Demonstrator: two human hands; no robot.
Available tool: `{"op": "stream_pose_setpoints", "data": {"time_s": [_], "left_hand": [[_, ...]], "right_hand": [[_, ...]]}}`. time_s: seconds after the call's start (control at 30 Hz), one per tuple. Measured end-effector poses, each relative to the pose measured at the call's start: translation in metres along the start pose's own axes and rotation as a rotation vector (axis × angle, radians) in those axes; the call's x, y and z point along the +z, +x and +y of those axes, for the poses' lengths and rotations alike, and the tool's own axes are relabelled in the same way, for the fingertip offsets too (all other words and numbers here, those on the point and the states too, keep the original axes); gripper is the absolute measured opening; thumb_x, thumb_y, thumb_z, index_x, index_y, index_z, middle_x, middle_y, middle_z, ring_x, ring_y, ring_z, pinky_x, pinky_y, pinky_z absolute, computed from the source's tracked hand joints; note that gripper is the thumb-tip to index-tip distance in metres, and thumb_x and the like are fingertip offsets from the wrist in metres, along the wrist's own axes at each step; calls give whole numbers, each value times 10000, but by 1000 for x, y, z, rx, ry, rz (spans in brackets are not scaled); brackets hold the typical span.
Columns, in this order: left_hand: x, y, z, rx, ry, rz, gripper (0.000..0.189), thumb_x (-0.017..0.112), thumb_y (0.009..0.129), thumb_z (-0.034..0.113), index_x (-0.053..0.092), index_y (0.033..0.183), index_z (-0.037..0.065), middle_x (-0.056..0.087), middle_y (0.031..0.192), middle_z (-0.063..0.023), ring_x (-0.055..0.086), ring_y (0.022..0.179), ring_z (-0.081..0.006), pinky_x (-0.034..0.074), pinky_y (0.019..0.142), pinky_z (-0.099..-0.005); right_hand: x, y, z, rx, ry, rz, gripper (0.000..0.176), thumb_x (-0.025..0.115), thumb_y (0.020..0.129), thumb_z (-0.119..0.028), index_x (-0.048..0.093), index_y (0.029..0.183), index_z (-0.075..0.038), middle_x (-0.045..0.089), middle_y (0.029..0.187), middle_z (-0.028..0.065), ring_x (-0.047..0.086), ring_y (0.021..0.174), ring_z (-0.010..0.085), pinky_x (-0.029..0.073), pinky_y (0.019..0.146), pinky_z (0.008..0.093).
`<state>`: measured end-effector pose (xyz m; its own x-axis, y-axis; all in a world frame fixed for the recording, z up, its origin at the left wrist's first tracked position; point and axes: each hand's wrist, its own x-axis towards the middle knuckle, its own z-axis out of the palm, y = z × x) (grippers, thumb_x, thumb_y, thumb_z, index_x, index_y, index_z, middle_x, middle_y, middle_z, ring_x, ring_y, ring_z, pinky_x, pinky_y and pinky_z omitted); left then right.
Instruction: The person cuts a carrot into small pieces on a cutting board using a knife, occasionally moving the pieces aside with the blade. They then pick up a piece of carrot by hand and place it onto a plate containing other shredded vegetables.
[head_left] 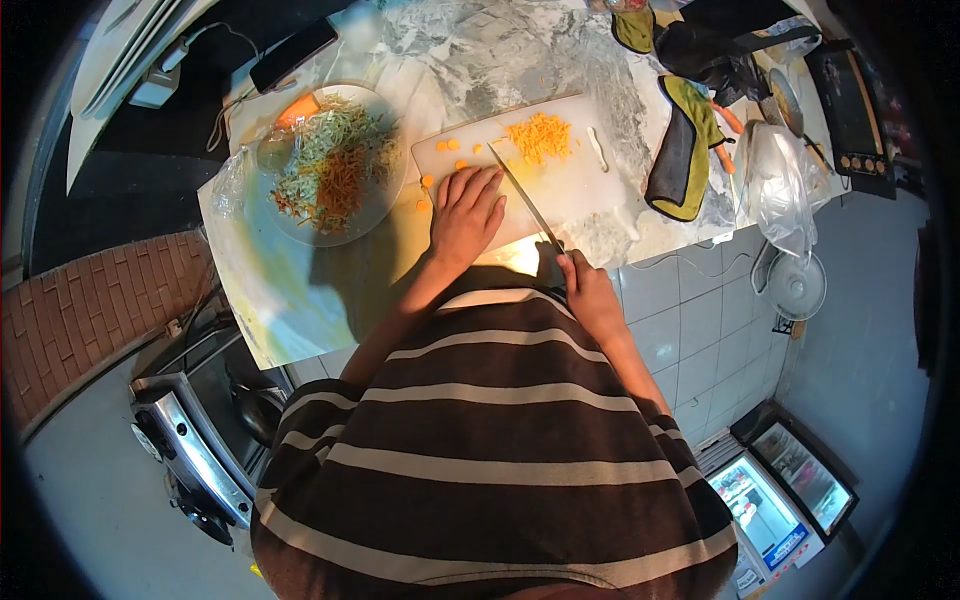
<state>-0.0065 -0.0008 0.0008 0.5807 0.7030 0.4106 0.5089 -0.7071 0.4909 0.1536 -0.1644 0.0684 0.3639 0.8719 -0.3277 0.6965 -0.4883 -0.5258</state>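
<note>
A white cutting board (585, 195) lies on the counter in front of me. My right hand (588, 287) is closed round the handle of a knife (528, 200), whose blade points up and left across the board. Left of the blade, my left hand (466, 215) rests palm down on the board, fingers bent; whether anything lies beneath them is hidden. Chopped orange pieces (540, 138) are heaped near the board's top, and several small orange slices (427, 182) lie near its left edge. A large clear plate (385, 205) on the left bears shredded green and orange vegetables (335, 175).
A yellow-edged dark cloth (680, 150), carrots (724, 157) and a clear plastic bag (780, 185) are on the counter's right. A phone-like black object (293, 55) lies at the upper left. The counter's front edge (330, 355) runs close to my body.
</note>
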Motion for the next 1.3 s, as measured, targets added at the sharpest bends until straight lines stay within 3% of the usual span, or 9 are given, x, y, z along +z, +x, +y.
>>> {"op": "stream_pose_setpoints", "data": {"time_s": [0.87,0.97,1.03,1.07,1.13,1.3], "left_hand": [[1,0,-2,5,0,8,359,657,875,168,645,1212,46,613,1273,-45,521,1204,-247,358,1044,-416],[2,0,-2,0,7,12,362,658,876,169,643,1217,49,613,1273,-42,524,1201,-247,357,1046,-415],[3,-1,-2,-1,12,8,369,657,876,168,637,1226,53,610,1279,-38,520,1205,-245,353,1050,-416],[2,-1,-2,-2,14,9,369,657,876,168,637,1226,53,610,1279,-38,520,1205,-245,353,1050,-416],[2,-1,-1,-5,18,2,380,654,876,169,630,1237,54,606,1284,-34,515,1209,-244,350,1052,-417],[1,1,1,6,28,-11,387,649,879,182,623,1243,54,600,1284,-38,511,1210,-245,353,1045,-417]], "right_hand": [[5,6,-8,95,-177,-94,394,404,1051,-389,510,1029,-11,626,728,350,637,739,542,522,619,603],[1,7,-8,113,-152,-129,426,402,1052,-389,533,1015,15,643,775,335,640,772,532,517,644,585],[-2,8,4,35,149,-155,477,407,1052,-398,581,1035,46,653,853,323,633,859,520,509,728,544],[-3,8,6,33,149,-156,477,407,1052,-398,581,1035,46,653,853,323,633,859,520,509,728,544],[-6,8,7,112,359,-192,506,414,1052,-403,613,1069,62,650,906,318,612,933,509,486,802,503],[-16,7,0,126,267,-185,505,413,1054,-412,612,1093,51,643,913,324,602,936,509,476,810,483]]}}
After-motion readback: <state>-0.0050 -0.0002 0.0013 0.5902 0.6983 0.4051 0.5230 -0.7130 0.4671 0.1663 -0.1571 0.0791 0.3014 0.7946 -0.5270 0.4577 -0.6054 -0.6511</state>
